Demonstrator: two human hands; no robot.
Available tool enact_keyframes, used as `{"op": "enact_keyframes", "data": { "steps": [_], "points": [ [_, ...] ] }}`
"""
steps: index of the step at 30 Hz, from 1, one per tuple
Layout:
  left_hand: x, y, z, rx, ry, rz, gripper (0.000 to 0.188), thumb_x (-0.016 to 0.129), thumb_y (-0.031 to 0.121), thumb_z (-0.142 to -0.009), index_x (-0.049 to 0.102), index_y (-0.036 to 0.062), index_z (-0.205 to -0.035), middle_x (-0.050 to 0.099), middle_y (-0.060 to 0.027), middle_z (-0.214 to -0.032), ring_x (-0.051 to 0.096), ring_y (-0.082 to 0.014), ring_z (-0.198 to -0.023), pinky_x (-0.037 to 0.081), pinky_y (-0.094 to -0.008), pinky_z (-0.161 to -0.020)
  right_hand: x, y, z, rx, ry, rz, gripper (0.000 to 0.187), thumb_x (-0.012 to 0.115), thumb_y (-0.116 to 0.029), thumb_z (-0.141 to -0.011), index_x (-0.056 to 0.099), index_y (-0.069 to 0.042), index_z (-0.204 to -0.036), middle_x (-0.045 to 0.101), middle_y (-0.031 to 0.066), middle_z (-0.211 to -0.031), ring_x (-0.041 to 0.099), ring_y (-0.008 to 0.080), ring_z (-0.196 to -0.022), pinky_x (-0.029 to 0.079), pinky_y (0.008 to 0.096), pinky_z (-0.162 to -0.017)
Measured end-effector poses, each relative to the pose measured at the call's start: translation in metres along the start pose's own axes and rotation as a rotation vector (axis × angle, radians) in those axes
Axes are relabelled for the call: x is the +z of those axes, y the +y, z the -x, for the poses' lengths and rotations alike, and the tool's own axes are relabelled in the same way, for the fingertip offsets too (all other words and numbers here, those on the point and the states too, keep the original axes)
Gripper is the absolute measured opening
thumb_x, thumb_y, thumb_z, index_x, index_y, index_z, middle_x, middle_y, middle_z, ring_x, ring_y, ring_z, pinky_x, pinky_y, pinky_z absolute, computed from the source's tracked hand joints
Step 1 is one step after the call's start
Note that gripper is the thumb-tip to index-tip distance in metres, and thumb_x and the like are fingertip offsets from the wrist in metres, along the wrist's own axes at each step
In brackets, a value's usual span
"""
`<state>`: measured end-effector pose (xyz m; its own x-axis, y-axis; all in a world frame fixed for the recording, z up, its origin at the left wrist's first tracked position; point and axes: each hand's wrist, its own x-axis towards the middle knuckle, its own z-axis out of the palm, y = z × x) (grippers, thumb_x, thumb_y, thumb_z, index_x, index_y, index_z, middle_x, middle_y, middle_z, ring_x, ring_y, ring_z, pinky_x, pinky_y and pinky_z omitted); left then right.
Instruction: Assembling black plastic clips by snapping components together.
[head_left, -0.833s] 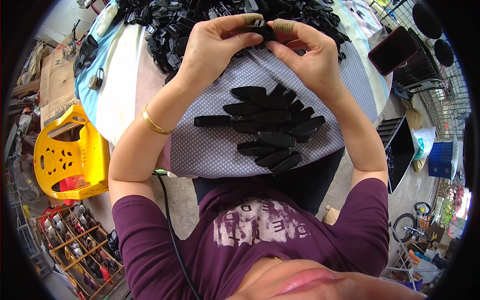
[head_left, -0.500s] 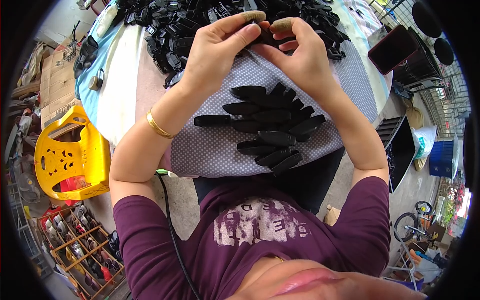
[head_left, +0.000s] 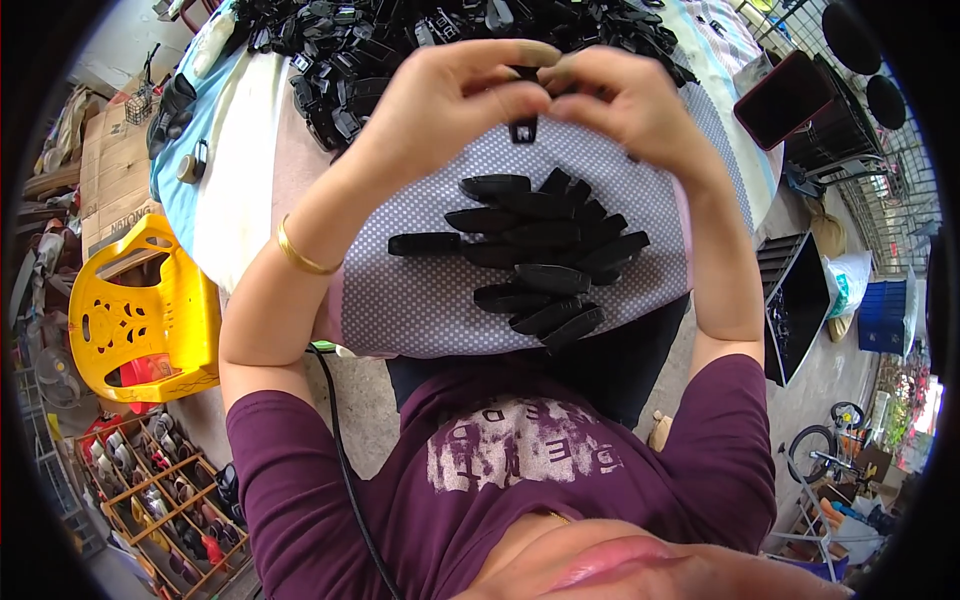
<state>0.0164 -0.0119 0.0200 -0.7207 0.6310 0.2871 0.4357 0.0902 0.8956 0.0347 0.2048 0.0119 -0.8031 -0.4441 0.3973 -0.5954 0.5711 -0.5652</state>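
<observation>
- A large round-edged table is being covered by overlapping cloths, and its near side is being draped by a grey cloth with pale dots (head_left: 400, 300).
- To the left, floor space is being taken up by a yellow plastic chair (head_left: 195, 310) with a cut-out pattern in its back.
- The far side of the table is being buried under a wide heap of glossy black plastic parts (head_left: 340, 100).
- Nearer the body, the dotted cloth is being overlaid by a loose cluster of elongated black pieces (head_left: 540, 235), several of them overlapping, one being pointed out to the left.
- Above that cluster, a bare left hand (head_left: 440, 105) is being held at the heap's near edge; its thumb and index finger are being closed on a small black plastic piece (head_left: 523, 131).
- Opposite, a bare right hand (head_left: 645, 105) is being held with fingers curled, tips being brought right beside the same piece; through the blur, whether it is being gripped there cannot be told.
- At the right, a dark-screened phone (head_left: 783, 100) is being seen at the table's edge.
- The small piece is being held between the two hands, its lower end being shown below the left thumb.
- The left forearm is being ringed by a smooth gold bangle (head_left: 291, 252).
</observation>
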Motion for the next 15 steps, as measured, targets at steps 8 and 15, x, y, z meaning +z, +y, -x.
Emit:
{"op": "enact_keyframes", "data": {
  "steps": [8,15],
  "points": [
    [0.042,0.008,0.024,0.343,-0.229,-0.621,0.04,0.073,0.015,-0.069,0.062,0.0069,-0.106,0.063,-0.008,-0.081,0.058,-0.0255,-0.077,0.048,-0.0342,-0.072,-0.036,0.038,0.008,0.128,0.126,0.689,0.023,0.064,-0.015,-0.078,0.065,-0.005,-0.098,0.063,0.009,-0.093,0.061,0.0259,-0.085,0.048,0.0309,-0.075],
    [-0.008,-0.023,0.001,0.531,0.193,-1.21,0.019,0.057,0.003,-0.082,0.064,0.0018,-0.1,0.063,-0.0103,-0.09,0.059,-0.0249,-0.08,0.05,-0.0319,-0.074,-0.013,0.028,-0.002,0.057,0.355,0.291,0.018,0.058,-0.007,-0.085,0.062,-0.002,-0.101,0.063,0.007,-0.088,0.062,0.0147,-0.077,0.048,0.0256,-0.066]
  ]
}}
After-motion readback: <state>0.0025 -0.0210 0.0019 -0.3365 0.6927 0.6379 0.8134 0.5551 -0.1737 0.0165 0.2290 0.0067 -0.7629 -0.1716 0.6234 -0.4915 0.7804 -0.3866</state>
